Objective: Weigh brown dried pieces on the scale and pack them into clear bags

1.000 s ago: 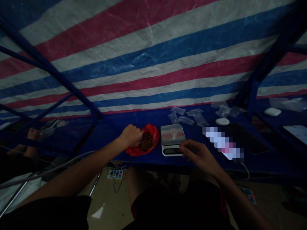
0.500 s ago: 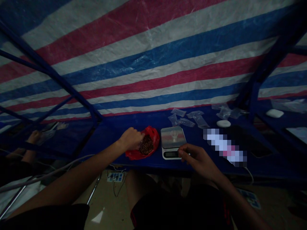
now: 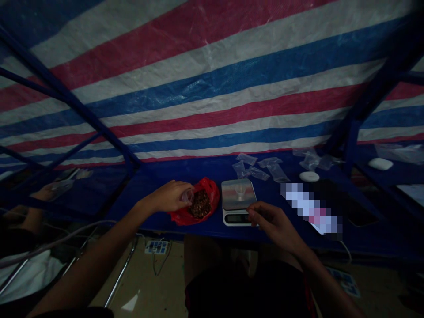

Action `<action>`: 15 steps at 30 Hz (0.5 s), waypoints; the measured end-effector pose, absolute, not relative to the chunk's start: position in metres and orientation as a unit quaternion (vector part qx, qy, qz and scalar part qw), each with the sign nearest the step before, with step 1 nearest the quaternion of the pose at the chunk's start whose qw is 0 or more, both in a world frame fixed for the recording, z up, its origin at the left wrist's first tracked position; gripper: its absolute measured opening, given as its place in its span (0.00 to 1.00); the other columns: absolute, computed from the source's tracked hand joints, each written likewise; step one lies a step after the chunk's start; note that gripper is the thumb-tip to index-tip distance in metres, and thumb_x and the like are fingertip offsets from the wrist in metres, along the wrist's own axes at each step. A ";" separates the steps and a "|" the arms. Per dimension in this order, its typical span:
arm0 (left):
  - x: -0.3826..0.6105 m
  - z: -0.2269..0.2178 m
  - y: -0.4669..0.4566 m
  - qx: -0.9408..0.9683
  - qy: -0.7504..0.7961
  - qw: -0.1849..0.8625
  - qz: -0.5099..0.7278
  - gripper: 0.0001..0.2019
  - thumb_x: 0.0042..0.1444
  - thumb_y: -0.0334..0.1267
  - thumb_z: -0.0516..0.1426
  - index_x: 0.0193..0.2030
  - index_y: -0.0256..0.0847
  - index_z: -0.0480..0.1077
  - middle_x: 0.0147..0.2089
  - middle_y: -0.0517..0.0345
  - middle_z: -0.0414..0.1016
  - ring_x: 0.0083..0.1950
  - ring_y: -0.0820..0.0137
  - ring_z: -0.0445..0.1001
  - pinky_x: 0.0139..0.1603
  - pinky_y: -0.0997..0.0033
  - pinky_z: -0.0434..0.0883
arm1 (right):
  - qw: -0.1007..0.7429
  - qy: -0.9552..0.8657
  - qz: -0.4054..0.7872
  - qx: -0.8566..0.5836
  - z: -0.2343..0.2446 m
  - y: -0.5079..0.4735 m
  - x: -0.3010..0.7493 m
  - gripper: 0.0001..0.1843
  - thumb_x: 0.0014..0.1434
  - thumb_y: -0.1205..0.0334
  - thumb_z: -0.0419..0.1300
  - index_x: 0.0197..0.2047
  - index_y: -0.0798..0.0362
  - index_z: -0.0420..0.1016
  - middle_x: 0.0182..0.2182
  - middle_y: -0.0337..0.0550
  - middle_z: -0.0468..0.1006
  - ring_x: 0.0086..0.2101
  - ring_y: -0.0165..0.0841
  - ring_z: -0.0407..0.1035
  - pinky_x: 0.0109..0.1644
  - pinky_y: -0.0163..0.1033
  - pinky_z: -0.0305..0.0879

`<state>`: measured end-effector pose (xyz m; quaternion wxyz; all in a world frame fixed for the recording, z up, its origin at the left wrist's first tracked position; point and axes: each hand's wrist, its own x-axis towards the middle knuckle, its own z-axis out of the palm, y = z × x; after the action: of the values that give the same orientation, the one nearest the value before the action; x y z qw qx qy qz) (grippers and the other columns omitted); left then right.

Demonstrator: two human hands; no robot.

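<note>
My left hand (image 3: pixel 170 196) is closed around a small clear plastic cup (image 3: pixel 187 196), tilted at the left side of an open red plastic bag (image 3: pixel 213 194). Inside the bag lie small brown, grain-like pieces (image 3: pixel 200 205). To the right of the bag stands a white digital scale (image 3: pixel 227 194) with a metal plate, and a small clear cup (image 3: pixel 240 191) rests on that plate. My right hand (image 3: pixel 270 221) is at the scale's front right corner, fingertips pinched together over the end of its display. Whether anything is between those fingers is hidden.
Clear plastic bags (image 3: pixel 258 168) lie at the back of the blue table (image 3: pixel 159 170). A white oval case (image 3: pixel 309 176) and a blurred-out phone-like screen (image 3: pixel 311 207) with a cable are on the right. Blue metal bars and a striped sheet (image 3: pixel 205 88) stand behind. Another person's hand (image 3: pixel 44 194) shows far left.
My left hand has drawn back leftward from inside the red bag, and the clear cup in it now shows. My right hand stays at the scale's corner.
</note>
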<state>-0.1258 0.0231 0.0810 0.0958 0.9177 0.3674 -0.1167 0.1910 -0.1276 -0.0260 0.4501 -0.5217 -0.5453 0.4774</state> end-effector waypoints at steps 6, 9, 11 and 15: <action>-0.136 0.083 0.018 0.916 0.364 0.172 0.011 0.22 0.66 0.48 0.57 0.64 0.46 0.69 0.59 0.50 0.76 0.61 0.59 0.73 0.69 0.54 0.63 | 0.452 -0.543 0.476 -0.523 -0.026 -0.122 0.197 0.18 0.67 0.45 0.59 0.38 0.52 0.77 0.30 0.40 0.78 0.31 0.32 0.71 0.35 0.36 0.65; -0.135 0.084 0.014 0.908 0.364 0.203 0.025 0.22 0.67 0.47 0.56 0.66 0.48 0.68 0.59 0.51 0.76 0.61 0.60 0.73 0.67 0.55 0.66 | 0.458 -0.537 0.478 -0.523 -0.026 -0.121 0.202 0.19 0.67 0.45 0.59 0.38 0.52 0.77 0.29 0.40 0.77 0.32 0.33 0.71 0.35 0.36 0.65; -0.132 0.084 0.016 0.900 0.364 0.234 0.048 0.23 0.68 0.47 0.55 0.68 0.49 0.67 0.58 0.51 0.76 0.59 0.60 0.74 0.64 0.55 0.68 | 0.461 -0.533 0.476 -0.526 -0.026 -0.121 0.206 0.19 0.67 0.44 0.59 0.38 0.53 0.76 0.29 0.40 0.76 0.32 0.33 0.70 0.36 0.37 0.65; -0.108 0.069 0.044 0.876 0.377 0.272 0.130 0.27 0.69 0.49 0.52 0.72 0.45 0.60 0.53 0.50 0.78 0.50 0.62 0.77 0.56 0.57 0.73 | 0.457 -0.537 0.464 -0.536 -0.028 -0.122 0.209 0.19 0.67 0.45 0.59 0.36 0.53 0.77 0.29 0.40 0.76 0.32 0.33 0.70 0.36 0.36 0.64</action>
<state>-0.1080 0.0443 0.0691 0.2717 0.8758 0.3772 0.1295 0.2088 -0.1221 -0.0284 0.4566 -0.5362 -0.5373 0.4640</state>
